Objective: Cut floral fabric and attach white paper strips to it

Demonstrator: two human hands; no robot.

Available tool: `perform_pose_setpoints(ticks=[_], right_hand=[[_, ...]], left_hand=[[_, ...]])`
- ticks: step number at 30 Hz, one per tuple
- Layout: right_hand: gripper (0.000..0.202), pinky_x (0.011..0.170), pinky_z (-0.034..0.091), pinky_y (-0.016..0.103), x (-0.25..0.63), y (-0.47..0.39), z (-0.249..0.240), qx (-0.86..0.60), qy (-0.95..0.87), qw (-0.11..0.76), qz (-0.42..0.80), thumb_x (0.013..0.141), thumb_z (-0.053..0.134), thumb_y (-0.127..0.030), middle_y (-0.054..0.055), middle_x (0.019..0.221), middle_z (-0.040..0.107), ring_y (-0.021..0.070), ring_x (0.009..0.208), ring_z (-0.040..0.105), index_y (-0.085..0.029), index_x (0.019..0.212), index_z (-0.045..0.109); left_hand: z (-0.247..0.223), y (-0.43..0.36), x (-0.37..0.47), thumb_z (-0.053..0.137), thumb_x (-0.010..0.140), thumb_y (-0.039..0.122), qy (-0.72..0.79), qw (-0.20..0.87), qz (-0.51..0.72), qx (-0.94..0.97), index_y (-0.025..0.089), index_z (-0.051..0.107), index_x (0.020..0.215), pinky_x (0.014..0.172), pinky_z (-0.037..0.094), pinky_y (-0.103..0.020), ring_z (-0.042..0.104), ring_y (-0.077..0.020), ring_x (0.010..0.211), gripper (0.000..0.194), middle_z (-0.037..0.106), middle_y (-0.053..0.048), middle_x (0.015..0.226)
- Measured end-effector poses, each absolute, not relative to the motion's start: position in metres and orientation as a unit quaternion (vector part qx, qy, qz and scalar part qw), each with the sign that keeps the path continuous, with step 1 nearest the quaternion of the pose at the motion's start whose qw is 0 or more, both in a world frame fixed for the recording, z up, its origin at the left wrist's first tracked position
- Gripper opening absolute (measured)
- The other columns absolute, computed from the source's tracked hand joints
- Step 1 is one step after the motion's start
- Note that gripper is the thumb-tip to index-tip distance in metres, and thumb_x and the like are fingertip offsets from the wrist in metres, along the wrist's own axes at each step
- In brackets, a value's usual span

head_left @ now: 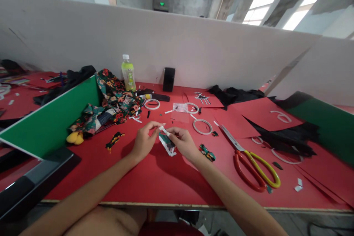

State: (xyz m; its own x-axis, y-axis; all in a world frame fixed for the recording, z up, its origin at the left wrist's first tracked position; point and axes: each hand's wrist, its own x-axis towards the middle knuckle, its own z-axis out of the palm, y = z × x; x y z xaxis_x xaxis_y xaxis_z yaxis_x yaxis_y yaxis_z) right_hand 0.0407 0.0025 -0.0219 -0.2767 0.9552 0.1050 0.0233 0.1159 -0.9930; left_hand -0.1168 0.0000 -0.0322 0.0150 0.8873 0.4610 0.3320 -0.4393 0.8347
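Over the red tabletop, my left hand [145, 141] and my right hand [184, 143] are close together, fingers pinched. Between them hangs a small dark green fabric piece [165, 141] with white tape strips along its edges. Both hands grip the white strip on its upper edge, one at each end. A bunched scrap of floral fabric [114, 141] lies left of my left hand, and another floral scrap [207, 152] rests by my right wrist. Behind my hands are rolls of white tape [202, 127] and a sheet of small white dots [180, 107].
Large scissors [249, 158] with red and yellow handles lie open at right, near red paper sheets [265, 112] and black fabric. Floral cloth [116, 96] is heaped at left beside a green divider [55, 118]. A bottle [128, 73] and a black phone-like object [168, 79] stand behind.
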Motion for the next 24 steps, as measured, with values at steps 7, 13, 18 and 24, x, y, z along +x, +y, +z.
perform_pose_setpoints(ticks=[7, 13, 18, 24], right_hand=[[0.026, 0.046, 0.037, 0.020, 0.0397, 0.0025, -0.0257, -0.405, -0.570, 0.427, 0.574, 0.072, 0.064, -0.037, -0.002, 0.062, 0.057, 0.0079, 0.049, 0.047, -0.016, 0.087, 0.067], [0.028, 0.045, 0.037, 0.019, 0.0407, 0.0058, -0.0257, -0.403, -0.576, 0.436, 0.562, 0.073, 0.062, -0.032, -0.003, 0.062, 0.058, 0.0072, 0.049, 0.048, -0.017, 0.096, 0.066], [0.031, 0.044, 0.036, 0.018, 0.0419, 0.0053, -0.0249, -0.383, -0.589, 0.439, 0.561, 0.070, 0.063, -0.023, -0.002, 0.070, 0.064, 0.0071, 0.051, 0.049, -0.019, 0.101, 0.066], [0.032, 0.051, 0.042, 0.022, 0.0424, 0.0040, -0.0254, -0.385, -0.576, 0.444, 0.568, 0.071, 0.063, -0.023, 0.001, 0.075, 0.067, 0.0110, 0.059, 0.056, -0.019, 0.102, 0.065]], left_hand=[[-0.0280, 0.0033, -0.1192, 0.054, 0.084, 0.034, 0.466, 0.276, 0.574, 0.615, 0.018, 0.057, 0.081, 0.077, 0.051, -0.029, 0.068, -0.0181, 0.084, 0.016, 0.072, -0.006, 0.084], [-0.0263, 0.0033, -0.1183, 0.060, 0.078, 0.034, 0.466, 0.301, 0.585, 0.592, 0.017, 0.059, 0.081, 0.078, 0.053, -0.031, 0.067, -0.0181, 0.081, 0.017, 0.070, -0.006, 0.082], [-0.0244, 0.0039, -0.1180, 0.064, 0.074, 0.033, 0.467, 0.301, 0.599, 0.577, 0.017, 0.059, 0.080, 0.076, 0.054, -0.030, 0.066, -0.0169, 0.077, 0.018, 0.069, -0.005, 0.079], [-0.0256, 0.0049, -0.1181, 0.065, 0.072, 0.031, 0.458, 0.300, 0.582, 0.602, 0.017, 0.059, 0.076, 0.074, 0.053, -0.029, 0.065, -0.0158, 0.074, 0.015, 0.067, -0.004, 0.076]])
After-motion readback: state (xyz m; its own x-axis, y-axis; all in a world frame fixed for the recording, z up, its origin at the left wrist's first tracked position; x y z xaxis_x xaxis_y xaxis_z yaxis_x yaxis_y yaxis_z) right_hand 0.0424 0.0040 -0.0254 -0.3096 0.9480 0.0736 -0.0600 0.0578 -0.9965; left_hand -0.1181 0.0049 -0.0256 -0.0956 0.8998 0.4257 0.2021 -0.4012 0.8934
